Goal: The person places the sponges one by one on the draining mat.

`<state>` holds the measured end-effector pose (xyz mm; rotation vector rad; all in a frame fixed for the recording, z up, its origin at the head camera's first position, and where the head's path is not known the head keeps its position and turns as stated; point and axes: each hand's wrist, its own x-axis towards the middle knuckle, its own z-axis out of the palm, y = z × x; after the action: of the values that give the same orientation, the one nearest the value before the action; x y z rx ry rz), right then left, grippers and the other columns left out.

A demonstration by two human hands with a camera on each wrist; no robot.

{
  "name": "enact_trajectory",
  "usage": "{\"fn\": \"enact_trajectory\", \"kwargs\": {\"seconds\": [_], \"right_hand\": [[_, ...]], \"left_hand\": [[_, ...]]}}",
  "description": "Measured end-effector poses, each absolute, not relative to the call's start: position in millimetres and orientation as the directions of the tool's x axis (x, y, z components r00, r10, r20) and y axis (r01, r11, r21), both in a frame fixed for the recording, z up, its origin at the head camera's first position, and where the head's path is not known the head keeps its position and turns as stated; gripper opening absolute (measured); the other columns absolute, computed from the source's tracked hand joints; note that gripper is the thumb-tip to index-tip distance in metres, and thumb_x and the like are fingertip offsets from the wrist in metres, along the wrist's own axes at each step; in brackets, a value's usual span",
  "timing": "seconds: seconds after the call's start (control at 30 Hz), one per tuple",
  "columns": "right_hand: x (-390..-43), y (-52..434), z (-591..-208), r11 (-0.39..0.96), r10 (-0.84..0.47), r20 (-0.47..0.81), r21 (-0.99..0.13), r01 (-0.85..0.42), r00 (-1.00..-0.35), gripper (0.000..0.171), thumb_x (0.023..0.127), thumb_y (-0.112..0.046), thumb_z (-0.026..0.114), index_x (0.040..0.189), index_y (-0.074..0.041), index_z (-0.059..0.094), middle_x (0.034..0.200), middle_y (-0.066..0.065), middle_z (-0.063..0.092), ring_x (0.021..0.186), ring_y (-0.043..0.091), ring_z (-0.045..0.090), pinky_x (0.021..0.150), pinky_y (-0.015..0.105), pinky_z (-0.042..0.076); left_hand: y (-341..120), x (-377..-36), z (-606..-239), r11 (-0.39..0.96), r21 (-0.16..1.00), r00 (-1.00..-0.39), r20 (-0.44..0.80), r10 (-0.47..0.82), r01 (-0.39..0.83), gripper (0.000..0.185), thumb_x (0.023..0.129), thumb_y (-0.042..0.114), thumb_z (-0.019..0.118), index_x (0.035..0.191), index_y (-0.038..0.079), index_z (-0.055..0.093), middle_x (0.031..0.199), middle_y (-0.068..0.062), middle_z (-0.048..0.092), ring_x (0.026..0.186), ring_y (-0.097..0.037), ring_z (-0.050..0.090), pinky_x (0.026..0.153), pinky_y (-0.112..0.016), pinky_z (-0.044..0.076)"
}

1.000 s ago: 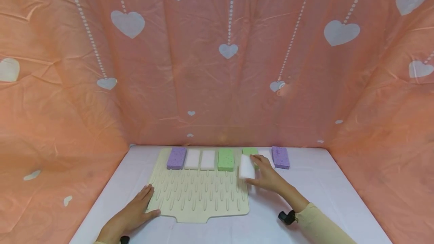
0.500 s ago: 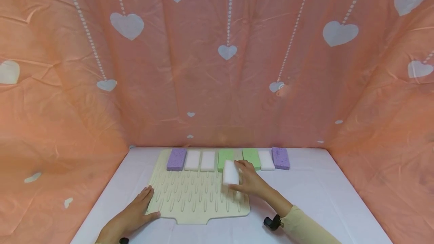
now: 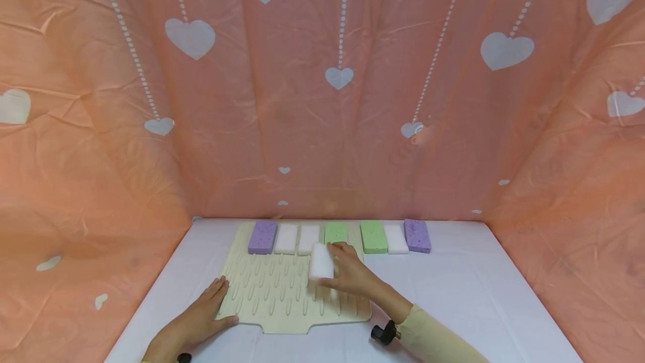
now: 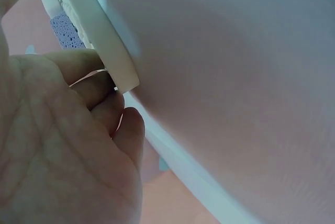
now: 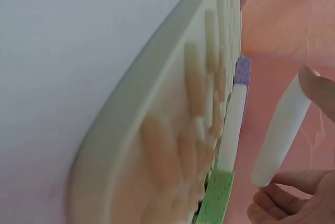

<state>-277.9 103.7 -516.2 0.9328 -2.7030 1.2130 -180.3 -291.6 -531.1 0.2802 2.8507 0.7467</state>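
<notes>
A cream drying mat [image 3: 277, 296] with raised oval ridges lies on the white table. My right hand [image 3: 350, 270] pinches a white sponge [image 3: 321, 262] between thumb and fingertips, held above the mat; the right wrist view shows a gap under this sponge [image 5: 282, 130]. Along the mat's far edge sit a purple sponge [image 3: 262, 237], two white sponges [image 3: 286, 238] and a green sponge [image 3: 336, 232], the green one partly hidden behind my right hand. My left hand [image 3: 199, 312] rests at the mat's near left corner, its fingers [image 4: 99, 85] touching the edge.
Right of the mat, a green sponge [image 3: 373, 237], a white sponge [image 3: 396, 238] and a purple sponge [image 3: 417, 235] stand in line on the table [image 3: 453, 290]. A peach curtain [image 3: 322, 144] printed with hearts encloses the back and sides.
My right hand has carried the white sponge leftward and slightly nearer over the mat, uncovering the green and white sponges at the right. The left hand stays where it was.
</notes>
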Motion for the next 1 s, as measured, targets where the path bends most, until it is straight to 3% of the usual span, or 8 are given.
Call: {"fn": "enact_trajectory", "kwargs": {"seconds": [0.47,1.0], "right_hand": [[-271,68,-519,0.557,-0.546,0.228,-0.620,-0.553,-0.806,0.100,0.086,-0.042,0.092,0.158,0.009,0.043,0.151,0.026,0.050,0.142,0.040,0.047,0.116,0.057,0.046],[-260,38,-522,0.549,-0.553,0.164,-0.666,-0.505,-0.817,0.101,0.087,-0.042,0.092,0.160,0.007,0.042,0.155,0.025,0.047,0.144,0.041,0.045,0.119,0.055,0.044]], "left_hand": [[-293,-180,-530,0.852,0.504,-0.966,-0.116,0.232,0.144,0.107,0.093,0.052,0.080,0.159,-0.017,0.032,0.170,-0.037,0.022,0.158,-0.058,0.015,0.122,-0.073,0.024],[-294,-176,-533,0.875,0.454,-0.971,-0.071,0.227,0.171,0.109,0.091,0.060,0.079,0.159,-0.014,0.037,0.169,-0.036,0.028,0.155,-0.060,0.024,0.120,-0.074,0.028]]}}
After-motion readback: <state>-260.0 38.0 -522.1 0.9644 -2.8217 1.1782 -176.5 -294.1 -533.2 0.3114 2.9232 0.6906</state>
